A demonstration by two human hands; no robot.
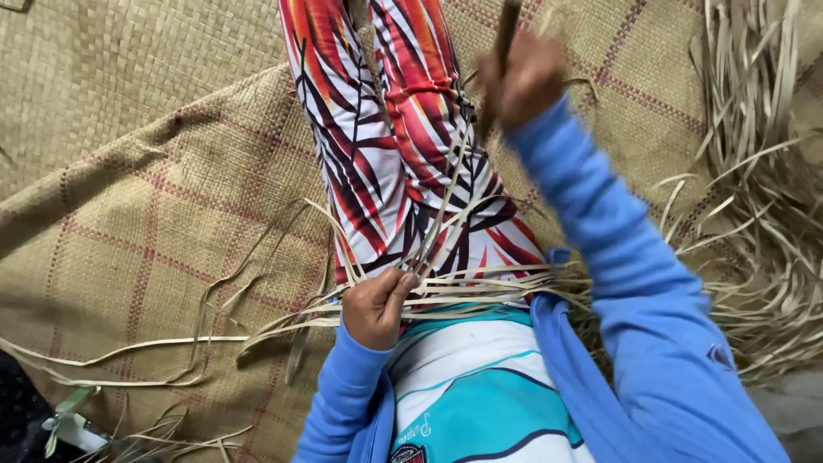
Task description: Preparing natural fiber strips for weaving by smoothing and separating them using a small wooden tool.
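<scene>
My left hand [375, 304] grips a bundle of pale dried leaf strips [480, 283] that lies across my lap, over red, white and black patterned trousers [386, 146]. A single strip runs up from the bundle toward my right hand [525, 79], which is raised over my legs and closed around a dark brown stick-like tool [504, 39]. The tool's far end is cut off by the top edge. Both arms are in blue sleeves.
I sit on a woven straw mat with reddish check lines [146, 214], one fold of it lying over another mat [103, 60]. A heap of loose dried strips [763, 197] lies at the right. More strips trail left across the mat [171, 347].
</scene>
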